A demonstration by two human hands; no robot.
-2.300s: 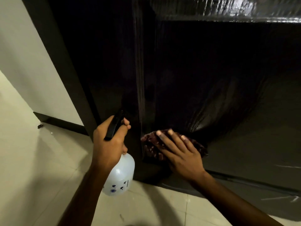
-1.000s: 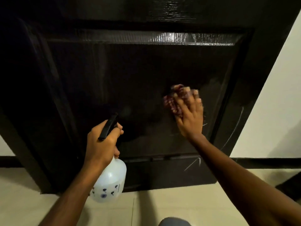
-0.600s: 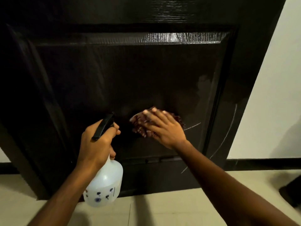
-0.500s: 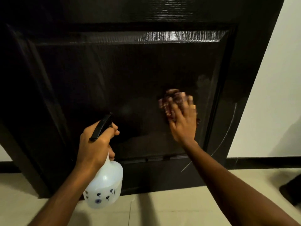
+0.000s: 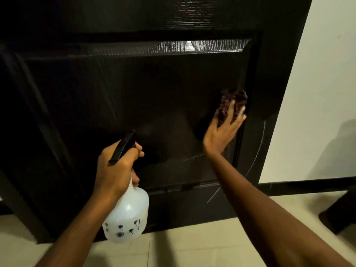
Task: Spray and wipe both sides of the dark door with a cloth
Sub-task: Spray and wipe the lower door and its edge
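Right hand (image 5: 221, 133) pressing cloth (image 5: 234, 99), left hand (image 5: 115, 170) gripping bottle (image 5: 127, 214), door (image 5: 134, 93) beside wall (image 5: 317, 93)

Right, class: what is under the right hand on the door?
A dark reddish cloth, pressed against the dark door by the right hand. The door beneath it is covered, unseen.

Glossy dark door (image 5: 134, 97), nubby cloth (image 5: 233, 102), translucent plastic spray bottle (image 5: 127, 216).

Pale wall (image 5: 317, 83) right; dark skirting (image 5: 308, 186) at base; tiled floor (image 5: 192, 251); dark shape (image 5: 340, 214), possibly furniture.
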